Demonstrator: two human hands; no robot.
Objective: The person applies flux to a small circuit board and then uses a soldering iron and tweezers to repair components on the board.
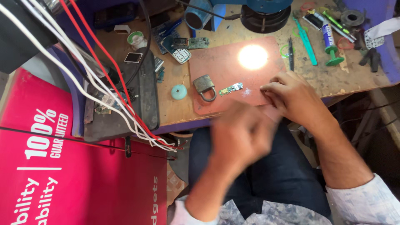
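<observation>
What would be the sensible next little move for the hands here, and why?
Probably the left hand should come forward to steady the small circuit board. It is blurred above the lap, holding nothing visible, while the right hand rests on the red mat beside the board.

repair workshop (circuit boards (188,43), tools)

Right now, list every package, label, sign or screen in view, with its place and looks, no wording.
Red banner: lower left, beside the bench, large, white lettering.
Tube with printed label: upper right of bench, white and blue, green plunger.
Small phone screen: upper left, pale rectangle, dark frame.
</observation>
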